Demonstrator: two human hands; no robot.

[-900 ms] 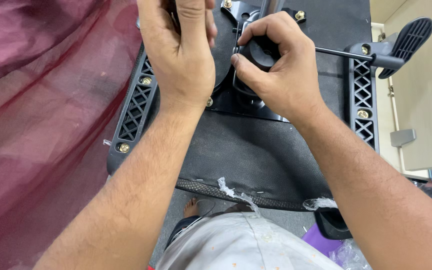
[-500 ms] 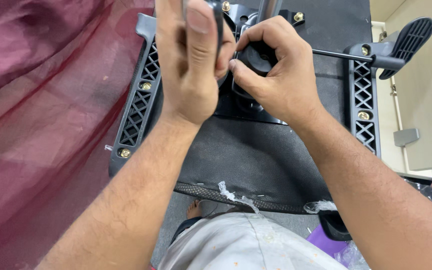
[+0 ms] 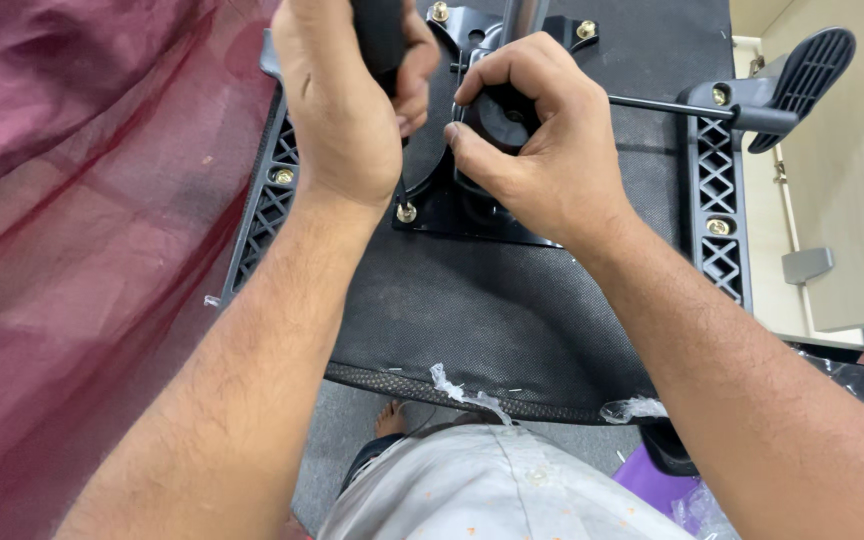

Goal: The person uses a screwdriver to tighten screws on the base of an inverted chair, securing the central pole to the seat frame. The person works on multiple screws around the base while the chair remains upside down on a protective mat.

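- While the left hand [image 3: 347, 110] is clenched round a dark handle [image 3: 380, 40] at about 11 o'clock of the frame, its tip is hidden behind the fist, so I cannot tell where it bears; hidden like that, it could slip off its seat and gouge the fabric.
- Right hand [image 3: 542, 150] grips a round black knob [image 3: 497, 115] on the metal mechanism plate [image 3: 447, 205], which sits at the centre of the upturned chair seat [image 3: 492, 310], toward 12 o'clock; fingers curled that tight beside the plate's edge risk a pinch if the part suddenly gives.
- At 3 o'clock of the knob a thin rod runs to the lever paddle [image 3: 802, 85]; a jolt might bend it.
- Brass bolts [image 3: 407, 212] at the plate corners look seated, yet uneven force could tilt the plate.
- Seat rests against the person's lap at 6 o'clock, near the torn plastic wrap [image 3: 452, 385]; hard pushing could shift it off balance.
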